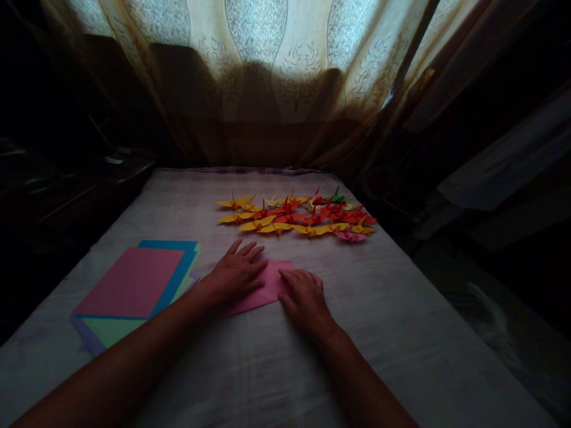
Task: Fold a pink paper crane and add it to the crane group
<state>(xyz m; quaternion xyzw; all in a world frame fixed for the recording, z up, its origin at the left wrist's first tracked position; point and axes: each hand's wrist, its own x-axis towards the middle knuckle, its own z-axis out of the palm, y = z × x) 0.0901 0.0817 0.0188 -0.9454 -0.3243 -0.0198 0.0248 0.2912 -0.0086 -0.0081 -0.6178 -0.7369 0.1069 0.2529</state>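
A pink sheet of origami paper [272,279] lies on the cloth in front of me, partly covered by both hands. My left hand [238,273] rests flat across its left part, fingers spread and pointing away from me. At the sheet's right edge, my right hand [307,297] has its fingers curled, with thumb and forefinger on the paper. Whether the sheet is folded under the hands is hard to make out in the dim light.
Left of my hands lies a stack of coloured paper [131,279], pink on top, then blue, pale green and purple. Beyond my hands stand several folded paper cranes [312,217] in yellow, red, green and pink. A patterned curtain [259,89] hangs behind the cloth-covered surface [383,333].
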